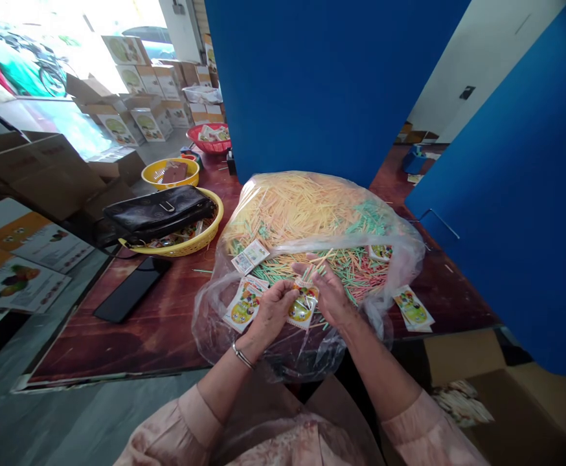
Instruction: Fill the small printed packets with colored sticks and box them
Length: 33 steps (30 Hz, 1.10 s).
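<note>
My left hand (pixel 277 307) pinches the upper edge of a small printed packet (pixel 305 304), white with a yellow-green cartoon picture. Thin coloured sticks (pixel 318 264) rest in the fingers of my right hand (pixel 332 294), just above the packet's top. Both hands are over the front of a large clear plastic bag (pixel 215 323). A heap of yellow, green and pink sticks (pixel 293 207) fills that bag. More packets (pixel 243 304) lie on the bag left of my left hand, and another packet (pixel 250 257) sits printed back up. Several packets (pixel 414 309) rest at the right.
A dark red table (pixel 118 349) carries a black phone (pixel 132 291), a yellow basket (pixel 219 223) with a black handbag (pixel 161 210) on it, a smaller yellow basket (pixel 195 171) and a red basket (pixel 210 145). Blue panels (pixel 322 84) stand behind and right. An open carton (pixel 516 414) is below right.
</note>
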{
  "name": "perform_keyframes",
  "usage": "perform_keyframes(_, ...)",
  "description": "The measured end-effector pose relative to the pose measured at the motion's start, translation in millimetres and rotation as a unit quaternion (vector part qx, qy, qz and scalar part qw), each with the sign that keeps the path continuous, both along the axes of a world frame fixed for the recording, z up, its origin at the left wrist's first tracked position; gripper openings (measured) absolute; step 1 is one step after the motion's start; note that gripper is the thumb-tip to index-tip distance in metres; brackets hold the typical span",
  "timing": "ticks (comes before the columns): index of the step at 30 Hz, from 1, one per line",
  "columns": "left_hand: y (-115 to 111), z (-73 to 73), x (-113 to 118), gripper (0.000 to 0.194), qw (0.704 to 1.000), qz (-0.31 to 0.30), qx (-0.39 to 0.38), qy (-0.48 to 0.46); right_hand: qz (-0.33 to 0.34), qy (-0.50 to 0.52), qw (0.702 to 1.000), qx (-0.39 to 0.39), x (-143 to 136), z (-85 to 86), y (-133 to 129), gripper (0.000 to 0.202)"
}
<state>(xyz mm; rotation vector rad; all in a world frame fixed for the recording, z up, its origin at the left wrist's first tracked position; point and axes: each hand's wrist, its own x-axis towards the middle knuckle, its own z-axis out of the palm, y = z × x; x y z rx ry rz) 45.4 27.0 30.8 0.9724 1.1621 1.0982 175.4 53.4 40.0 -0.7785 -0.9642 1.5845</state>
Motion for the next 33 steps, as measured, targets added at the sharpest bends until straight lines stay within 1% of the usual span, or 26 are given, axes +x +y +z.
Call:
perform_keyframes(2, 1, 1.6, 2, 0.023, 0.998, -0.006, -0.012, -0.055, 0.007, -0.006, 1.000, -0.004, 0, -1.3, 0, 0.039)
perform_keyframes(5, 4, 0.7, 3, 0.023, 0.996, -0.007, 0.004, -0.089, 0.026, -0.057, 0.998, -0.004, 0, -7.7, 1, 0.036)
perform_keyframes(7, 6, -1.5, 3, 0.022, 0.996, -0.007, 0.012, -0.094, 0.000, -0.067, 0.998, 0.007, 0, -12.0, 3, 0.047)
perform_keyframes(9, 8, -3.7, 2, 0.023, 0.995, -0.010, 0.007, -0.097, -0.042, -0.046, 0.998, 0.031, 2, -13.4, 6, 0.064)
perform_keyframes(10, 9, -4.4, 2, 0.023, 0.995, -0.011, 0.002, -0.099, -0.059, -0.036, 0.997, 0.047, 3, -12.5, 7, 0.068)
perform_keyframes(11, 9, -4.7, 2, 0.023, 0.995, -0.011, -0.001, -0.101, -0.070, -0.034, 0.995, 0.063, 5, -10.8, 8, 0.067)
perform_keyframes(13, 10, -4.5, 3, 0.024, 0.993, -0.007, -0.002, -0.114, -0.070, -0.082, 0.990, 0.095, 9, -5.9, 7, 0.050)
perform_keyframes(15, 11, -3.8, 4, 0.024, 0.990, 0.009, 0.001, -0.141, -0.040, -0.178, 0.974, 0.131, 12, -2.0, 4, 0.033)
perform_keyframes(17, 13, -3.2, 6, 0.024, 0.986, 0.037, 0.004, -0.165, -0.008, -0.250, 0.955, 0.160, 12, -2.2, -2, 0.031)
perform_keyframes(18, 14, -3.1, 7, 0.024, 0.983, 0.050, 0.004, -0.175, -0.013, -0.255, 0.953, 0.162, 10, -4.3, -6, 0.036)
perform_keyframes(20, 14, -3.0, 10, 0.023, 0.980, 0.065, 0.006, -0.188, -0.060, -0.221, 0.964, 0.139, 3, -11.5, -12, 0.051)
perform_keyframes(21, 14, -2.8, 12, 0.022, 0.979, 0.065, 0.009, -0.191, -0.086, -0.203, 0.968, 0.118, 0, -15.7, -15, 0.053)
perform_keyframes(22, 13, -2.4, 14, 0.020, 0.980, 0.062, 0.014, -0.188, -0.107, -0.192, 0.971, 0.099, -3, -19.7, -18, 0.050)
perform_keyframes(24, 10, -0.8, 16, 0.018, 0.986, 0.048, 0.030, -0.154, -0.127, -0.190, 0.971, 0.074, -2, -25.1, -21, 0.037)
perform_keyframes(26, 6, 1.9, 14, 0.017, 0.995, 0.029, 0.048, -0.083, -0.162, -0.199, 0.965, 0.051, 11, -25.9, -22, 0.030)
perform_keyframes(28, 3, 4.6, 5, 0.017, 0.998, 0.018, 0.064, -0.010, -0.222, -0.218, 0.950, 0.017, 40, -23.7, -23, 0.032)
perform_keyframes(29, 2, 5.7, -1, 0.019, 0.998, 0.022, 0.065, 0.016, -0.257, -0.239, 0.936, -0.002, 60, -22.7, -24, 0.034)
perform_keyframes(30, 0, 6.5, -9, 0.022, 0.997, 0.030, 0.062, 0.038, -0.292, -0.267, 0.918, -0.017, 82, -22.5, -25, 0.036)
perform_keyframes(31, -1, 7.0, -18, 0.026, 0.995, 0.047, 0.059, 0.060, -0.329, -0.309, 0.892, -0.023, 107, -23.7, -27, 0.037)
perform_keyframes(32, -2, 7.2, -27, 0.028, 0.993, 0.063, 0.057, 0.083, -0.363, -0.366, 0.857, -0.028, 132, -26.6, -28, 0.038)
perform_keyframes(33, -3, 7.2, -37, 0.029, 0.989, 0.080, 0.058, 0.113, -0.387, -0.435, 0.813, -0.034, 157, -31.1, -30, 0.039)
